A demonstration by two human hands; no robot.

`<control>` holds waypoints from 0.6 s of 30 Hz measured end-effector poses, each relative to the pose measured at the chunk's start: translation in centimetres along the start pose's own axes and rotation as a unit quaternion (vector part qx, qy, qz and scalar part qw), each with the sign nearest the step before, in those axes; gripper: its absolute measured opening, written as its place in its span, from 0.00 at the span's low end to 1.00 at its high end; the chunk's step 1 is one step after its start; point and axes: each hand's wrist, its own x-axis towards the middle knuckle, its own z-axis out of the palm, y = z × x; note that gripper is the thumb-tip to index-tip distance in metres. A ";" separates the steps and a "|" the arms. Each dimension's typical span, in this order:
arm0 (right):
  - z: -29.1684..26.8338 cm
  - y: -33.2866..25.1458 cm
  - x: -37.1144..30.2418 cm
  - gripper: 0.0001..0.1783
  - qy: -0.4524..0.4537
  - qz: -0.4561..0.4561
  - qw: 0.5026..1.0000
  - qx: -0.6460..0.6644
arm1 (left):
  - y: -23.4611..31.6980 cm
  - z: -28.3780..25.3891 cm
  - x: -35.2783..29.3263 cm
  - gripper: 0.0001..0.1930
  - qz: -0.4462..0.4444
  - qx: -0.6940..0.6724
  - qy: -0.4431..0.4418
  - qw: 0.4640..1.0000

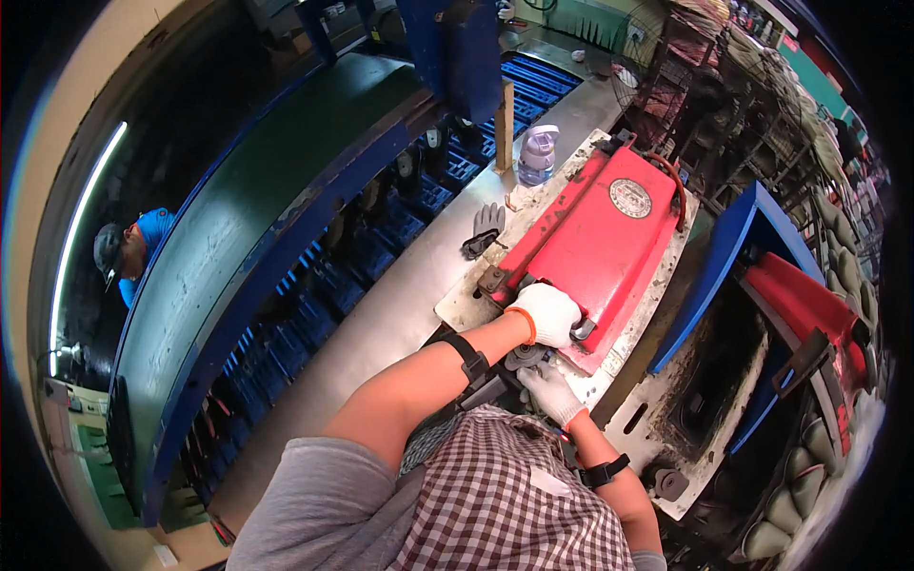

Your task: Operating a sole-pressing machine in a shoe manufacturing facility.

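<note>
A red machine cover (600, 257) with a round pale label lies over a worn whitish base (657, 314). My left hand (552, 314), in a white glove, is closed at the cover's near end. A short metal handle (583, 329) sticks out beside its fingers, which the back of the glove mostly hides. Just below, my right hand (550, 392), also in a white glove, has its fingers closed at the edge of a dark grey rounded piece (524, 357). The piece sits close to my body, partly under my left wrist.
A grey glove (488, 221) and a clear bottle with a lilac lid (539, 152) stand left of the machine on a metal ledge (409, 285). Beyond runs a green conveyor (276, 181); a person in blue (148, 238) is past it. A second machine with an upraised blue-and-red cover (709, 266) is right.
</note>
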 end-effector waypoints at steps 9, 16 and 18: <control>1.4 1.1 -0.9 0.26 0.097 -0.001 0.994 -0.056 | -3.1 2.2 -6.3 0.14 0.174 -0.131 0.298 0.929; 3.4 2.1 -0.7 0.30 0.319 -0.143 0.901 -0.256 | -24.7 18.0 -21.7 0.35 -0.477 -0.298 0.387 0.731; 3.2 1.5 0.0 0.25 0.324 -0.246 0.880 -0.244 | -33.6 22.9 -30.3 0.44 -0.634 -0.473 0.410 0.454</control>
